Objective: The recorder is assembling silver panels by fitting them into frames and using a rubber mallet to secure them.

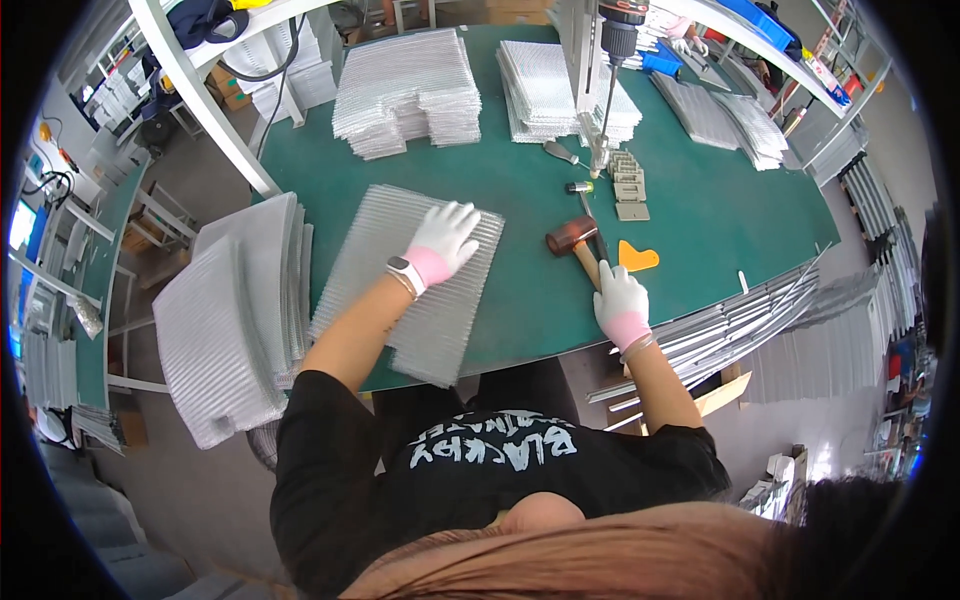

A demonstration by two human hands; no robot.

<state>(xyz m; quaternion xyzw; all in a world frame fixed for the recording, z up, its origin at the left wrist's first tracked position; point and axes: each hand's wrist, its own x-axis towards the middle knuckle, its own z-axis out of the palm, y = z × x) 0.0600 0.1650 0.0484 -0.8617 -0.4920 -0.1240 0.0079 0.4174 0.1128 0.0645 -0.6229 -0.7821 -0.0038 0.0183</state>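
Observation:
My left hand [443,243], in a white glove with a pink cuff, lies flat with fingers spread on a translucent ribbed plastic sheet [400,285]. The sheet has a notched near edge and rests on the green table. My right hand [622,305], gloved alike, closes around the wooden handle of a mallet [570,235] with a brown head. Its fingers point away from me along the handle. Beside the mallet runs a dark slim tool [598,238], partly covered. An orange scraper [637,257] lies just right of these fingers.
Stacks of ribbed sheets stand at the back left [405,95] and back middle [540,90]. A drill [620,30] hangs on a stand behind a screwdriver [562,152] and beige blocks [628,185]. More sheets [225,320] lean at the left; long strips [720,320] lie along the right edge.

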